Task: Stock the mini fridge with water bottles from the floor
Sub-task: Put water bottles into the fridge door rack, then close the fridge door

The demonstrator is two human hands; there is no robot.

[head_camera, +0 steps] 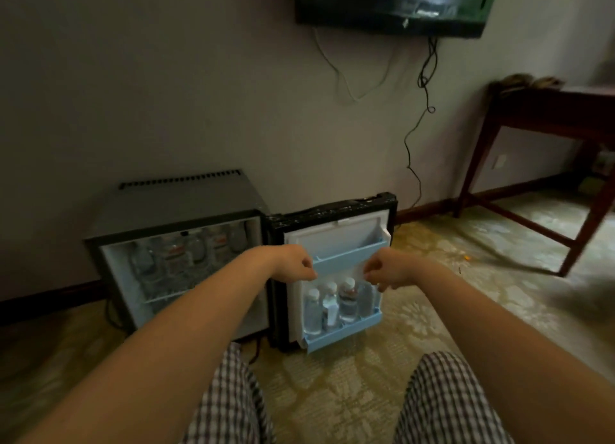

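Down on the floor: a patterned yellow carpet (366,377) fills the bottom half, with checked knees (442,400) at 5 and 7 o'clock. The fridge (173,207) sits at 8 o'clock against a plain pale wall (166,94). Its door (346,230) stands swung wide at 6 o'clock. Four bottles (347,299) stand upright in the door's lower blue rack, and a blurred cluster (173,254) of them fills the fridge's inside shelf.

Both arms reach forward. The left hand (294,265) hangs in front of the door's left edge with fingers curled in, and nothing shows in its grip. The right hand (386,270), opposite it near the door's right edge, is also curled in and holds nothing I can see.

Up at 1 o'clock a dark TV (392,4) is on the wall, with cables (424,77) trailing down to the skirting (429,207). A dark wooden counter (549,110) stands at 3 o'clock.
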